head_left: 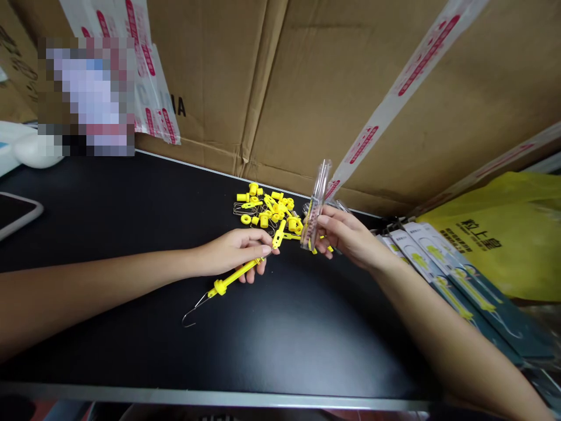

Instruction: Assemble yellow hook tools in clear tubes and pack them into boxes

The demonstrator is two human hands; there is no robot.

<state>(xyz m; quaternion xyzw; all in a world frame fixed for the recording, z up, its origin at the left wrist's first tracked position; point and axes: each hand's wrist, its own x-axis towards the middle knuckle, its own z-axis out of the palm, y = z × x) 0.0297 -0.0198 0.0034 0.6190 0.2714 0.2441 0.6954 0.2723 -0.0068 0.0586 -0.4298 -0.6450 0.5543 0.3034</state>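
In the head view, the left hand (245,252) is closed on a yellow rod (240,272), which slants down to the left over the black worktop (263,345); a metal hook (189,318) hangs from its lower end. The right hand (339,231), a little apart from the left, pinches a clear tube (316,202) between thumb and fingers, the tube standing nearly upright with a slight tilt (some printing shows on its side). Between and beyond the two hands lies a heap of small yellow parts (264,219), with bent wire pieces among them. Cardboard (350,76) stands behind the worktop. To the right are packaged cards (456,269) showing yellow tools, beside a yellow bag (508,234); at the far left lies a phone (17,211) (partly out of view).
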